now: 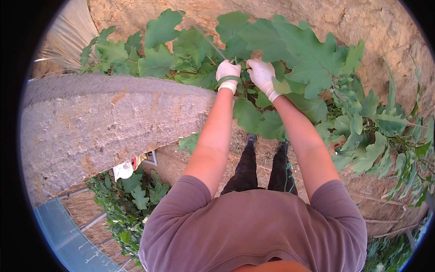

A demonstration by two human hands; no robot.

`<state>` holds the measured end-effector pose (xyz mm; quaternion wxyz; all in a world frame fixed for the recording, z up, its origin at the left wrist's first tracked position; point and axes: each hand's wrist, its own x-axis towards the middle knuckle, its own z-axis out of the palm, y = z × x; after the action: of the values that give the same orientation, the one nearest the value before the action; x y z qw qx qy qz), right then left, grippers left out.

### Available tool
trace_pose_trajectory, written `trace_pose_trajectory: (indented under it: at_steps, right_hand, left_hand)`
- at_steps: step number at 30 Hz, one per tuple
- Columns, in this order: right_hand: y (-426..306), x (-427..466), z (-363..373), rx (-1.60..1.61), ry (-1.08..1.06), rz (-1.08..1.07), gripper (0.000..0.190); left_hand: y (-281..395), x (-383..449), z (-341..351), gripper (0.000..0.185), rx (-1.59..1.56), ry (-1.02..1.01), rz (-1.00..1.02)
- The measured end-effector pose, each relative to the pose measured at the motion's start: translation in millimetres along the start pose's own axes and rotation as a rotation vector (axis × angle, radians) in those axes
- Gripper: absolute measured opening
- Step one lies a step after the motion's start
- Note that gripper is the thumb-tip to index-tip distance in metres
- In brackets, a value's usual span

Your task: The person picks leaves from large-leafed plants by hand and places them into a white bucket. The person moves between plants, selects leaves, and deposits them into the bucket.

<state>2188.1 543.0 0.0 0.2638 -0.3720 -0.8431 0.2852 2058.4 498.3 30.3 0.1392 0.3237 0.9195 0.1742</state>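
Both hands wear thin pale gloves and meet close together among large lobed leaves [312,57] of a plant, near the top middle of the view. My left hand [228,73], with a green band around its wrist, is closed at a stem and a thin string [214,47] that runs up and to the left. Just to its right, my right hand [261,73] has its fingers bent by the same stem; what its fingertips hold is hidden. Broad leaves [248,115] hang below the hands.
A thick grey-brown rough wall or pillar [115,125] juts in from the left. Past its lower edge lie a white object [123,171], a metal frame piece [152,158] and more plants [136,193]. Leafy plants [370,136] spread along the right. An earthen wall [384,27] rises behind.
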Motion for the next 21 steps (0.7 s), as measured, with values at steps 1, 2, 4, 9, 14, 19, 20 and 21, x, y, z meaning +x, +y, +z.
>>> trace_pose_trajectory:
  at_steps: [1, 2, 4, 9, 14, 19, 20, 21]
  right_hand:
    - [0, 0, 0, 0.031, -0.006, 0.026, 0.012]
    - [-1, -1, 1, 0.072, -0.031, 0.060, 0.012]
    - [-1, -2, 2, -0.011, 0.002, -0.003, 0.012]
    - [-1, -2, 6, 0.147, -0.012, 0.106, 0.012]
    - [1, -2, 11, 0.408, -0.031, 0.259, 0.013]
    - [-2, -5, 9, 0.256, -0.036, 0.213, 0.015]
    - [-4, -5, 6, 0.227, -0.025, 0.197, 0.016]
    - [-7, -6, 4, 0.117, -0.006, 0.156, 0.018]
  left_hand:
    - [-1, 1, 1, 0.030, 0.023, -0.007, -0.005]
    - [-1, 2, 2, 0.031, 0.046, -0.012, -0.008]
    - [-3, 5, 5, 0.033, 0.080, -0.019, -0.004]
    - [-12, 14, 14, 0.035, 0.041, -0.042, -0.040]
    - [-30, 18, 24, 0.027, -0.269, -0.054, -0.066]
    - [-22, 7, 16, 0.016, -0.974, 0.022, -0.114]
    - [-18, 0, 10, 0.012, -1.064, 0.001, -0.159]
    - [-14, -10, 4, 0.009, -1.177, 0.003, -0.137]
